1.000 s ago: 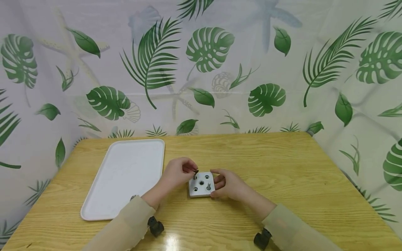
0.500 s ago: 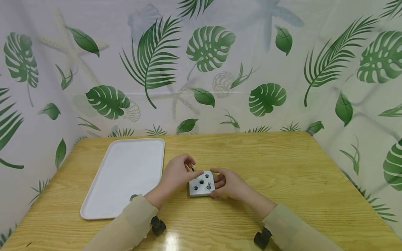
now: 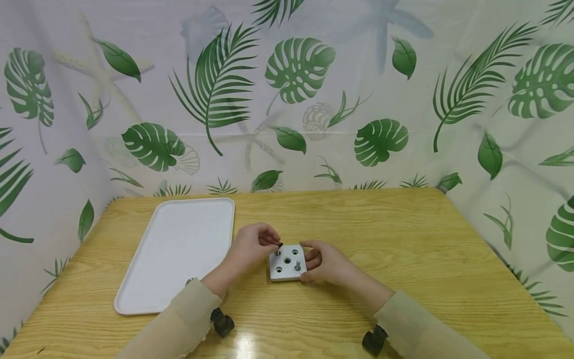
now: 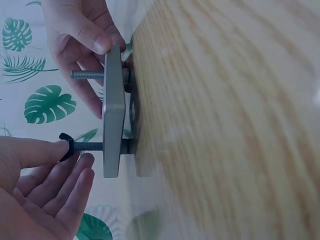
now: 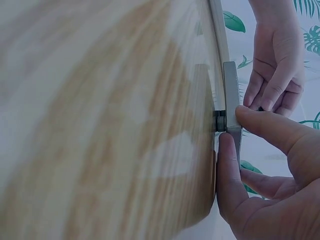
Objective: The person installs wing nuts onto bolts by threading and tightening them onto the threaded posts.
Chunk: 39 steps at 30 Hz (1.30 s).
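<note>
A square silver metal plate (image 3: pixel 288 271) with several holes lies raised off the wooden table on bolt heads. Two threaded bolts stick up through opposite corners. At the far left corner, my left hand (image 3: pixel 252 245) pinches a black wing nut (image 4: pixel 66 147) at the tip of one bolt (image 4: pixel 89 146). The other bolt (image 4: pixel 87 75) stands bare at the near right corner. My right hand (image 3: pixel 331 264) grips the plate's right edge, thumb on one face and fingers at the other, as the right wrist view shows.
A white tray (image 3: pixel 179 249) lies on the left of the wooden table (image 3: pixel 385 234), partly behind the left forearm. A leaf-patterned cloth (image 3: pixel 323 149) hangs behind the table and along its sides.
Half a second ago my left thumb reached across the plate with the fingers spread. Now thumb and fingers are back together on the wing nut. The right hand and plate have stayed put.
</note>
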Tool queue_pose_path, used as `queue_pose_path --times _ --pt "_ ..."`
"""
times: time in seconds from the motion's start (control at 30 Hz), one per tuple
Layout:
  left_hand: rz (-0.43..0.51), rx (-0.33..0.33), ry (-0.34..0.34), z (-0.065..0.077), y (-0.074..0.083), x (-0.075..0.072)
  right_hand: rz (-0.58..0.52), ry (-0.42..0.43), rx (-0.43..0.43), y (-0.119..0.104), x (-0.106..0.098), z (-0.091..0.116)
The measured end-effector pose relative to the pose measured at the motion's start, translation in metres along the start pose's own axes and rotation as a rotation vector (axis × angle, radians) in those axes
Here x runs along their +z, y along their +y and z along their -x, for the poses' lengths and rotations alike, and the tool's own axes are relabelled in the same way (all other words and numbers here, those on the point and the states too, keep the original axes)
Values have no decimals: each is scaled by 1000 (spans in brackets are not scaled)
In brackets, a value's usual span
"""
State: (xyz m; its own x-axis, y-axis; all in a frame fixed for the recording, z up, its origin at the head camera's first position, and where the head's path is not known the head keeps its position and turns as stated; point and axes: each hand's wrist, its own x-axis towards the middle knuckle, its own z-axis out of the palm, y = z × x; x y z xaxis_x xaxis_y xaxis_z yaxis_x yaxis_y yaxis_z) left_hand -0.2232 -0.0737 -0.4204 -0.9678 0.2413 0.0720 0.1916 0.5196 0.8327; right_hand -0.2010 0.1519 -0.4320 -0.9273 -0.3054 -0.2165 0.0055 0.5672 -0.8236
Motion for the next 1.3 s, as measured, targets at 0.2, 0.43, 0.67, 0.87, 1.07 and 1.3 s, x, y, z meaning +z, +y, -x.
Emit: queue_pose_path --times 0.2,0.43,0.67,0.87,1.07,1.3 --pt "-28 32 6 -2 0 3 8 4 1 -1 0 0" --pt "-137 -5 39 -1 -1 8 16 11 3 1 1 0" --pt "-154 -37 47 -1 -3 12 17 18 -1 3 3 0" --pt "65 -102 48 -3 -6 13 6 18 -7 5 3 0" --pt "234 -167 28 -3 -7 9 -1 15 -7 5 3 -1" --pt "294 -205 22 -2 -8 7 11 12 -7 4 3 -1"
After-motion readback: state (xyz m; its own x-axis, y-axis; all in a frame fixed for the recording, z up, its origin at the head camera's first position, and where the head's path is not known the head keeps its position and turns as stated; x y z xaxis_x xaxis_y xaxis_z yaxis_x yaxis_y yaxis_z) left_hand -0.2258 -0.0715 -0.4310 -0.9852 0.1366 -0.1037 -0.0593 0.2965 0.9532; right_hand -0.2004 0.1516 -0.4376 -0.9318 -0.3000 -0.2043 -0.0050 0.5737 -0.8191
